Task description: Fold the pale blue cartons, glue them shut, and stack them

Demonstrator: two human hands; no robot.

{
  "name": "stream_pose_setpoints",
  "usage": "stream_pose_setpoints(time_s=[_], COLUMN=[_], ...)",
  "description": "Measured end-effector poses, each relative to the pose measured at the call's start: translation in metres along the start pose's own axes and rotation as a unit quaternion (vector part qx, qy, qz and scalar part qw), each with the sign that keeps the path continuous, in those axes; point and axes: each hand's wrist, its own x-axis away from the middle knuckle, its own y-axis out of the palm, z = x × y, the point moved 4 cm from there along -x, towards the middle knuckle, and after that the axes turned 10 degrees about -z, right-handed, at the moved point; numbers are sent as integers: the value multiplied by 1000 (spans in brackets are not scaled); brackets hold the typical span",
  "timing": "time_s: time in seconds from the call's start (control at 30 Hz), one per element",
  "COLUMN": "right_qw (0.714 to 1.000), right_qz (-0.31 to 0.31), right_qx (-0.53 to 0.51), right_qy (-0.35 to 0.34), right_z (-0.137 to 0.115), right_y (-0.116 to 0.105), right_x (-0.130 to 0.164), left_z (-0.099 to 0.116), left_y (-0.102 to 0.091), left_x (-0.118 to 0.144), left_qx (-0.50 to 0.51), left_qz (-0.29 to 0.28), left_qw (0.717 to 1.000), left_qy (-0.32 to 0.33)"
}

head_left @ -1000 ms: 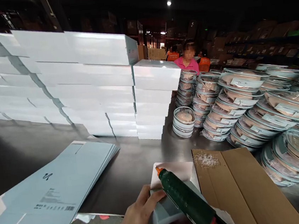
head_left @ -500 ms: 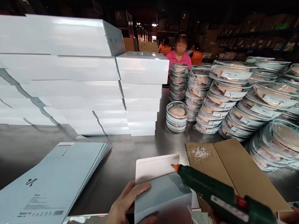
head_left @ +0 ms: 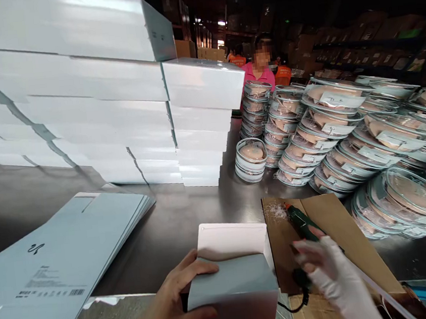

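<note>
My left hand (head_left: 177,295) is wrapped round the left side of a pale blue folded box (head_left: 233,279), thumb low and fingers on top. The box's white inner flap (head_left: 231,239) stands up at its far end. A dark green hot glue gun (head_left: 301,221) with an orange tip lies on a flat brown cardboard sheet (head_left: 351,241), its cord trailing near the box. My right hand (head_left: 329,269), in a white fingerless glove, is beside the gun's handle. It is blurred by motion, but its fingers look apart with nothing between them.
Flat pale blue box blanks (head_left: 63,251) lie stacked at left. Behind them rises a wall of white boxes (head_left: 113,83). Several stacks of round clear-lidded packages (head_left: 331,126) fill the right side of the metal table (head_left: 173,219). A person in pink (head_left: 263,73) is at the back.
The glue gun has gone from the box's white flap onto the cardboard sheet, and my right hand has let go of it. My left hand still holds the box.
</note>
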Motion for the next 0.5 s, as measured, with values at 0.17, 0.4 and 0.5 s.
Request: stream_pose_setpoints(time_s=[0.17,0.4,0.5], right_qw=[942,885,884], right_qz=[-278,-286,-283], right_qx=[-14,172,199], right_qy=[-187,-324,-316], right_z=[-17,-37,-37], right_y=[95,96,89], right_x=[-11,2,2], left_z=[14,40,39], left_y=[13,5,-5], left_x=[-3,-5,-4], left_qx=[181,131,91], left_qz=[94,-4,-76], left_qw=[976,981,986], left_qy=[74,141,121])
